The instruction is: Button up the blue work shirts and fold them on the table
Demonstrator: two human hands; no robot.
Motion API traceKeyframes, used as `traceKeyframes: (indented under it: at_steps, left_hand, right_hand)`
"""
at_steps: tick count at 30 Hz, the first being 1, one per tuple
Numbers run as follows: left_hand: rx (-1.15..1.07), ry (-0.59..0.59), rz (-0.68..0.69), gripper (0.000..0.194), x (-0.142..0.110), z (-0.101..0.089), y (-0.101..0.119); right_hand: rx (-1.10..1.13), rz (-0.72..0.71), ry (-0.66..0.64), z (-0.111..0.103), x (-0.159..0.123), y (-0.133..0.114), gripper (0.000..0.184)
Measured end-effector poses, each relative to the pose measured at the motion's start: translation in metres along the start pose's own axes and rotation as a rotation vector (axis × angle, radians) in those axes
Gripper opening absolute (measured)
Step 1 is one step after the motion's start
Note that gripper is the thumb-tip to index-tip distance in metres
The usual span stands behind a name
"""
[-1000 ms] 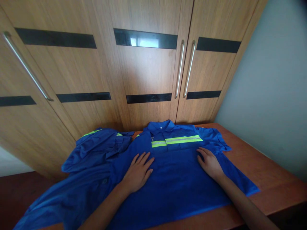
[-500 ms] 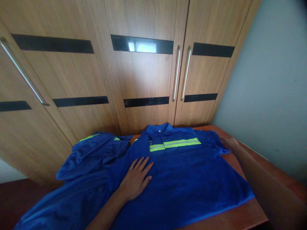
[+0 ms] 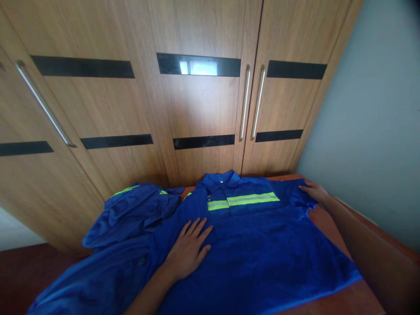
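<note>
Beneath the flat, loosely spread left hand (image 3: 188, 251) lies the blue shirt (image 3: 256, 258), seemingly soft and light, best taken by the sleeve (image 3: 295, 191); whether the right hand (image 3: 315, 193) there pinches cloth, I can't tell.

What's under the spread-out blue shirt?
Reddish-brown table, showing past the edges of the shirt. The shirt covers the rest, so anything else beneath it can't be seen.

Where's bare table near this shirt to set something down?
Bare table shows at near right, below the shirt, and in a gap between shirt, right hand and forearm. The left is crowded: left hand on the shirt, heaped blue clothes alongside.
</note>
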State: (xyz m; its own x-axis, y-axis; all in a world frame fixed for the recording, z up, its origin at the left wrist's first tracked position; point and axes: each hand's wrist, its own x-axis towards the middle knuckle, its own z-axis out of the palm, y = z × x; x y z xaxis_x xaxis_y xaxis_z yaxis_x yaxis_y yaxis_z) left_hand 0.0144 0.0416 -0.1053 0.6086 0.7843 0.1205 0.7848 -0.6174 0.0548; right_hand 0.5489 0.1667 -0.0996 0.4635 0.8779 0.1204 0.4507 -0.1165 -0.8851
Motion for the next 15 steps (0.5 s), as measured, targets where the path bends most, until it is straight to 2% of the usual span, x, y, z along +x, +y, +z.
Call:
traceKeyframes:
  at_steps: [2, 3, 7, 11, 13, 15]
  left_hand:
    - [0.003, 0.013, 0.004, 0.052, 0.0, 0.002, -0.001]
    - [0.004, 0.019, 0.007, 0.053, 0.001, 0.003, -0.002]
    - [-0.002, 0.042, 0.02, 0.053, 0.001, 0.007, -0.004]
    - [-0.003, 0.037, 0.016, 0.053, 0.001, 0.008, -0.004]
    - [-0.001, 0.032, 0.012, 0.052, 0.001, 0.007, -0.003]
    - [0.0, 0.036, 0.007, 0.052, 0.001, 0.007, -0.003]
  right_hand:
    - [-0.057, -0.043, -0.052, -0.002, -0.005, -0.014, 0.013]
    - [-0.123, -0.109, -0.088, -0.002, -0.011, -0.021, 0.014]
    - [-0.481, -0.564, -0.282, 0.007, -0.061, -0.04, 0.028]
    - [-0.668, -0.889, -0.46, 0.021, -0.115, -0.02, 0.036]
    - [-0.72, -0.935, -0.503, 0.024, -0.126, -0.005, 0.041]
    - [-0.738, -0.906, -0.5, 0.023, -0.127, 0.004, 0.05]
